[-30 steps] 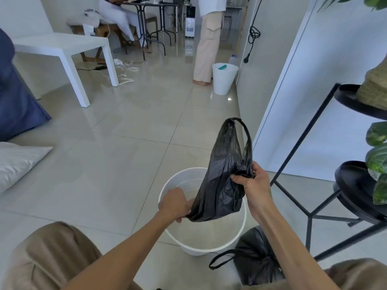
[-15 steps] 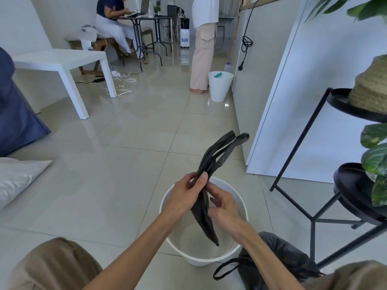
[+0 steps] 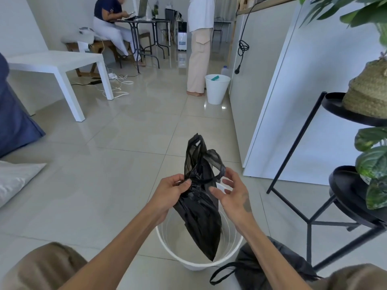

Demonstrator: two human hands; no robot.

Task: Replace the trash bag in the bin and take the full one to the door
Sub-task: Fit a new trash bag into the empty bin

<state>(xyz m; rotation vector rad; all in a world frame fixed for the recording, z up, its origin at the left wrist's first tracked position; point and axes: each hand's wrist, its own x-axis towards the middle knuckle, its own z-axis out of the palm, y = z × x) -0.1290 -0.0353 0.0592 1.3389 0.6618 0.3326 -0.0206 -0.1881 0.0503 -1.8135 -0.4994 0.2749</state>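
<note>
A fresh black trash bag point(image 3: 199, 208) hangs crumpled above the white bin point(image 3: 194, 263), its handles sticking up and its bottom tip dangling inside the rim. My left hand point(image 3: 169, 192) pinches the bag's upper left edge. My right hand point(image 3: 232, 194) is at the bag's right side with fingers spread, the fingertips touching a handle loop. The bin holds nothing else that I can see. The full black bag point(image 3: 266, 266) lies on the floor just right of the bin, partly hidden behind my right forearm.
A black metal plant stand point(image 3: 310, 220) with a woven pot and leaves rises close on the right. A white cabinet point(image 3: 293, 101) is beyond it. Ahead stand a second white bin point(image 3: 216, 88), a person, and a white table point(image 3: 58, 63) with cables nearby.
The flat folded bag has been pulled partly apart and its handles have separated. My right hand moved from under the bag to its right side; the view tilted down slightly.
</note>
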